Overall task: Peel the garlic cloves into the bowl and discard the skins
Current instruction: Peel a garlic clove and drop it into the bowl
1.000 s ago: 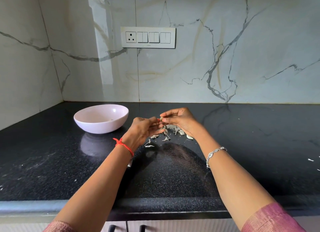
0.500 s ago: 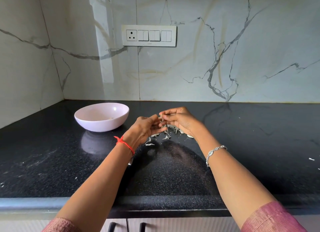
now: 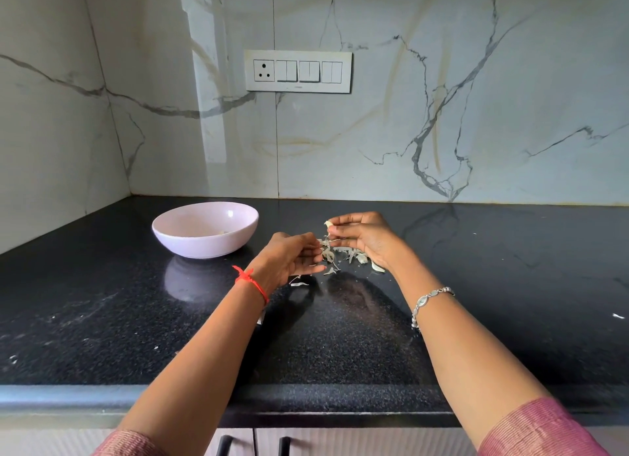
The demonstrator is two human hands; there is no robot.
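- My right hand is up off the counter, off to the right of the bowl, about level with its rim. Thumb and fingertips are curled in and pinching a garlic clove, which sticks out on the side facing the bowl.
- My left hand sits between the bowl and my right hand, a bit lower and closer to me than the bowl. The fingers are half curled with the tips pointing at the clove. A thin strand of skin runs near them, but honestly I can't tell if I'm actually pinching it or just hovering there.
- The two hands are near each other but not touching.
- The pile of skins is on the black countertop, right of the bowl and right under both hands. A couple of stray bits lie on the near side of the pile.
- The bowl is pale pink and stands upright on the counter, back by the wall, to the left of everything else. There's a small pale bit inside it, too tiny for me to say what it is.
- I've got a red thread on my left wrist, on the near right side of the bowl, and a silver bracelet on my right wrist, further right of it.
- A switch plate is up on the marble wall, above the bowl and a little right.
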